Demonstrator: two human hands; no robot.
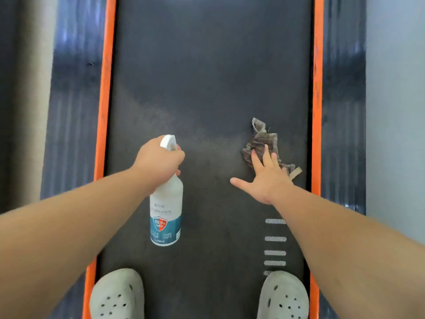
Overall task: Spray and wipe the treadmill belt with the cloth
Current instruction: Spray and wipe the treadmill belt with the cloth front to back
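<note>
Over the left half of the treadmill belt [211,77], the left hand [161,162] is wrapped round the neck of the spray bottle [166,208]. A light mist aimed at the belt's middle, clear of the orange edge strip [103,100], would likely serve best. On the belt's right half, the right hand [266,176] lies flat, fingers spread, pressing the crumpled cloth [262,143]; firm overlapping strokes seem wise. At the belt's near end, white dashes [275,239] and two shoes [117,295] occupy ground that wiping must reach.
</note>
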